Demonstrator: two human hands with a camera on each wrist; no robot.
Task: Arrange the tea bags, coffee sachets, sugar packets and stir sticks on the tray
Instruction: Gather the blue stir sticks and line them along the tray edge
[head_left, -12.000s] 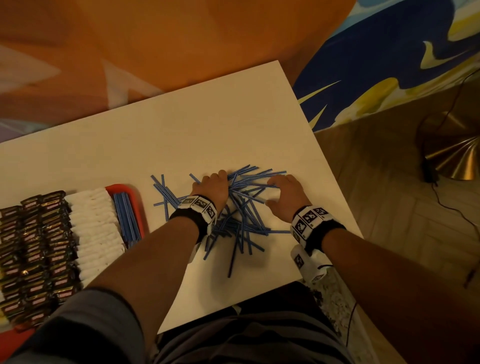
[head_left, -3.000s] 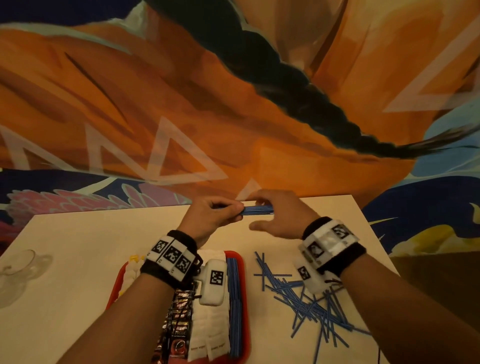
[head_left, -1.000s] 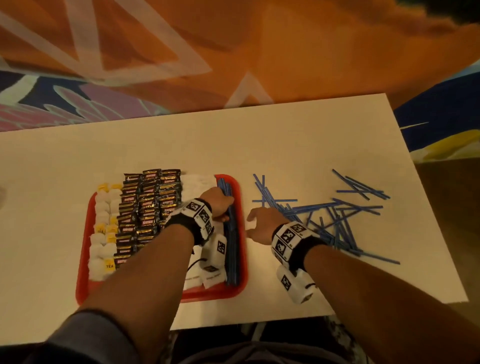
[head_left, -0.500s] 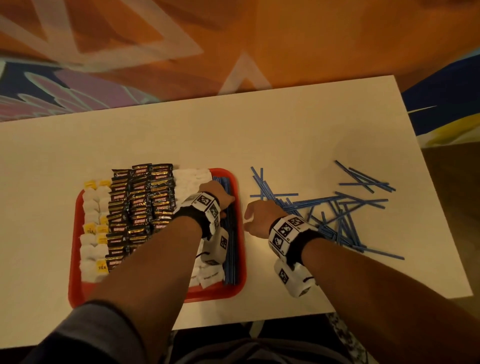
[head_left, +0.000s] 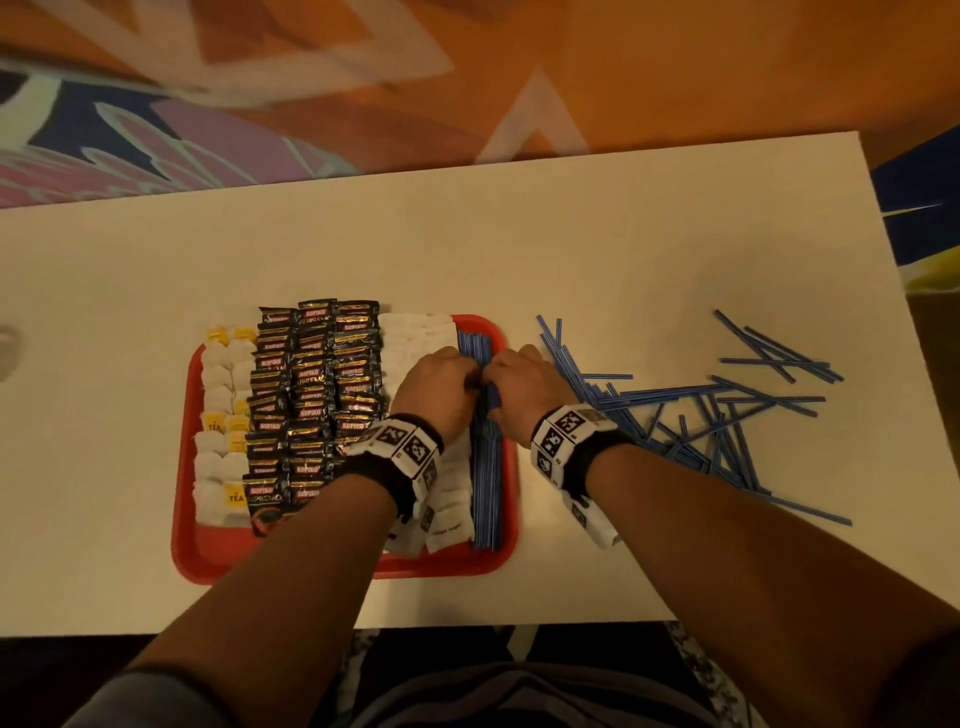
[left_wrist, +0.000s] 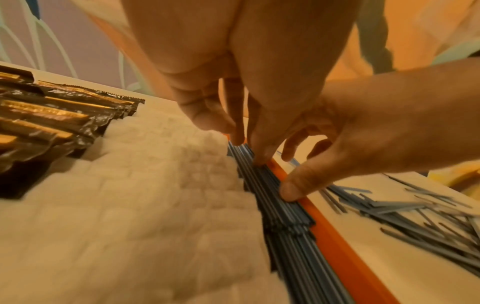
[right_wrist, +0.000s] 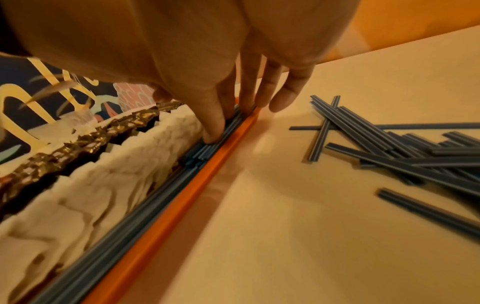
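Both hands, left hand (head_left: 439, 387) and right hand (head_left: 522, 387), press their fingertips on the thin blue stir sticks (head_left: 485, 478) lying along the red plastic tray (head_left: 343, 564)'s right edge, maybe pinching some.

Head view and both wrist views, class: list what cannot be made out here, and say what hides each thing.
- Sugar packets: the middle of the row in the head view is covered by the left hand and wristband.
- Print on the near sugar packets: too small to read in the head view.
- Tea bags: missing from both wrist views.
- Loose stir sticks: cut off by the right edge in both wrist views.
- Tray near corner: hidden by the left forearm.
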